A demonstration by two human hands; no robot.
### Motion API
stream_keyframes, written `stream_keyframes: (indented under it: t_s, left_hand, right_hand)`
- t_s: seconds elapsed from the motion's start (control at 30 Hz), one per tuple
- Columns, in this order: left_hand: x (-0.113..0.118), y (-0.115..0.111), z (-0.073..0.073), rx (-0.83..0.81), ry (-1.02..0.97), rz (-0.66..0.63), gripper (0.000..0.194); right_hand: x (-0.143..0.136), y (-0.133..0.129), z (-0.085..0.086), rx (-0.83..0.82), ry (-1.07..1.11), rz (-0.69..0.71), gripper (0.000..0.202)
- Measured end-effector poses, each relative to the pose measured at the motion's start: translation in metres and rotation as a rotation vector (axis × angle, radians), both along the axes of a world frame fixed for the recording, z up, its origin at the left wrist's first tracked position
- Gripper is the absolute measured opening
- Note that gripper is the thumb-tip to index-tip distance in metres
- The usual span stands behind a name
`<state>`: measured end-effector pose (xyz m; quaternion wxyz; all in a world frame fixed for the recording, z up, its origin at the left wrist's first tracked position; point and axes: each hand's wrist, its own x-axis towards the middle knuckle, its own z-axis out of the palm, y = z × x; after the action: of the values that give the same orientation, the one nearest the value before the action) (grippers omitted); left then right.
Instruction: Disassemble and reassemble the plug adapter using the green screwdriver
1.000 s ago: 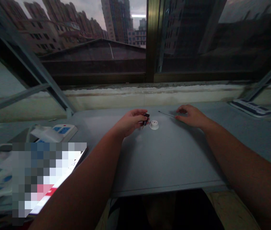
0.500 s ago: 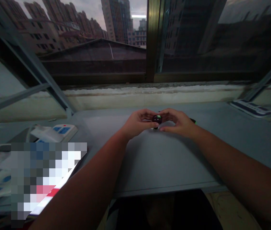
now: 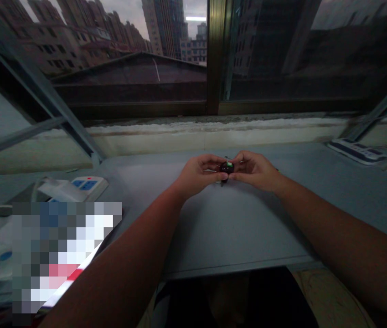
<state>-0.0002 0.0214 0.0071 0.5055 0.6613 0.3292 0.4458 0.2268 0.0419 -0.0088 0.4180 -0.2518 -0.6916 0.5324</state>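
Note:
A small, dark, glossy round object (image 3: 226, 168) with a bright green patch on top is held just above the grey table (image 3: 214, 237). My left hand (image 3: 202, 173) grips its left side between thumb and fingers. From the right, my right hand (image 3: 253, 171) closes on the other side, its thumb and fingertips meeting the object's edge. Something small and dark pokes out beneath it, too dim to name. The fingers cover much of the object.
At left lie a white power strip (image 3: 92, 186) with blue sockets, plugs and cables, and a blurred-out bright panel (image 3: 87, 241). Another power strip (image 3: 357, 151) sits at the far right. A window (image 3: 128, 86) and metal frame bars (image 3: 48, 100) stand behind the table.
My right hand has moved in left, its thumb and fingers closing onto the round object. My left hand keeps its hold. The view has shifted slightly.

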Motion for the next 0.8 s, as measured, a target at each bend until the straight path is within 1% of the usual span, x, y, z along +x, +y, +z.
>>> stream_keyframes:
  t_s: [0.17,0.27,0.37,0.47,0.53,0.67,0.73,0.8]
  left_hand:
    - [0.001,0.001,-0.002,0.003,0.002,-0.052,0.049]
    - [0.001,0.001,-0.002,0.02,0.015,-0.058,0.047]
    - [0.002,-0.001,-0.001,0.046,0.032,-0.052,0.045]
    - [0.003,-0.004,0.002,0.099,0.049,-0.004,0.044]
    - [0.004,-0.006,0.005,0.121,0.054,0.009,0.045]
    - [0.003,-0.009,0.01,0.09,0.019,-0.058,0.036]
    - [0.0,-0.01,0.011,0.163,0.055,-0.051,0.035]
    - [-0.002,-0.011,0.012,0.284,0.142,-0.028,0.04]
  right_hand:
    - [-0.001,0.0,0.001,-0.002,0.007,0.01,0.042]
    - [0.0,0.001,0.001,0.021,0.0,0.019,0.041]
    - [0.001,0.001,0.001,0.029,-0.002,0.019,0.04]
    - [0.001,0.002,0.003,0.007,0.031,0.024,0.039]
    - [0.002,0.003,0.004,-0.034,0.037,0.04,0.037]
    - [0.005,0.005,0.005,-0.196,0.05,0.125,0.041]
    - [0.008,0.006,0.005,-0.268,0.068,0.165,0.042]
    - [0.009,0.005,0.004,-0.313,0.08,0.179,0.04]
